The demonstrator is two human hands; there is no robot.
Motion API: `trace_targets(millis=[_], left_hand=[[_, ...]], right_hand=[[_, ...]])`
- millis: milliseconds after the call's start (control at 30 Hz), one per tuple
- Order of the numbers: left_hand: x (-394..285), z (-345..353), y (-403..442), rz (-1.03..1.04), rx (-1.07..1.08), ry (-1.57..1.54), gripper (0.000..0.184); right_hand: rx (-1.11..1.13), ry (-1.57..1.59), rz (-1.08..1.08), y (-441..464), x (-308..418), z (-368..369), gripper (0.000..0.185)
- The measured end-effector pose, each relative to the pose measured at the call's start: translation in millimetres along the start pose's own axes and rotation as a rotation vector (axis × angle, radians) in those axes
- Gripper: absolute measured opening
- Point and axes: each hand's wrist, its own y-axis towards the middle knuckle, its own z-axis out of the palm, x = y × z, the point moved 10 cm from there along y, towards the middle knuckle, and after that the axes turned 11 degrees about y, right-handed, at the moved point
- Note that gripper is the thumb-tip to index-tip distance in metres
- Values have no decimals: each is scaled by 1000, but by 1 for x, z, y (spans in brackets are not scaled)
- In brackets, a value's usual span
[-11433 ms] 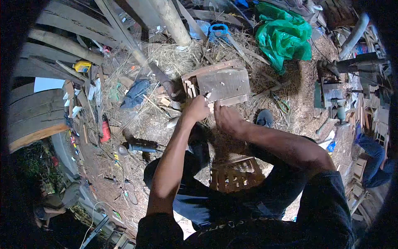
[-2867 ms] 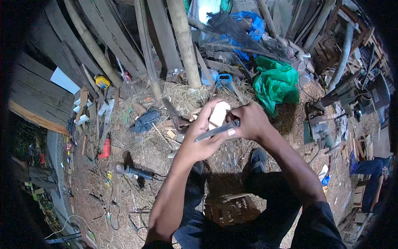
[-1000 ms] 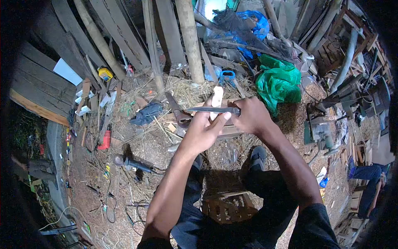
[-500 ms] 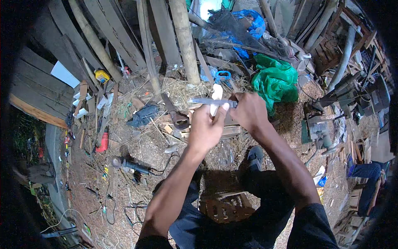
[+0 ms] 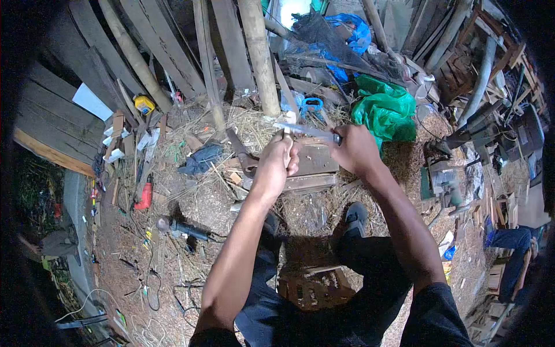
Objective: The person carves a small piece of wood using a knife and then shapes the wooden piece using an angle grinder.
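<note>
My left hand (image 5: 276, 162) is closed around a pale piece of wood (image 5: 290, 120), whose upper end stands out above the fist. My right hand (image 5: 355, 151) grips a knife (image 5: 309, 130) by its dark handle. The blade points left, and its tip lies across the wood just above my left fingers; whether it touches cannot be told. Below the hands is a wooden block (image 5: 315, 162) on the ground. A hand saw (image 5: 248, 165) rests to the left of it, close to my left hand.
A green plastic sheet (image 5: 384, 107) and a blue-handled tool (image 5: 312, 105) lie beyond my hands. On the left are a dark cloth (image 5: 202, 157), a red drill (image 5: 144, 194) and an angle grinder (image 5: 188, 231) with cords. Another person's leg (image 5: 514, 248) shows at right.
My left hand has turned into a fist around the wood and moved slightly left. My right hand has shifted right and down, with the knife drawn away and tilted.
</note>
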Motion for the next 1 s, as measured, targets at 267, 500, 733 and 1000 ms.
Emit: trace_targets(millis=[267, 500, 733, 1000], left_hand=[[-26, -3, -25, 99, -69, 128, 7], [-37, 18, -44, 151, 100, 43, 63], [-50, 15, -56, 281, 48, 262, 70], [-54, 5, -62, 248, -50, 317, 63]], right_hand=[[129, -50, -157, -12, 27, 20, 26], [142, -31, -130, -17, 24, 15, 31], [122, 7, -172, -25, 37, 10, 30], [143, -62, -178, -30, 36, 12, 29]])
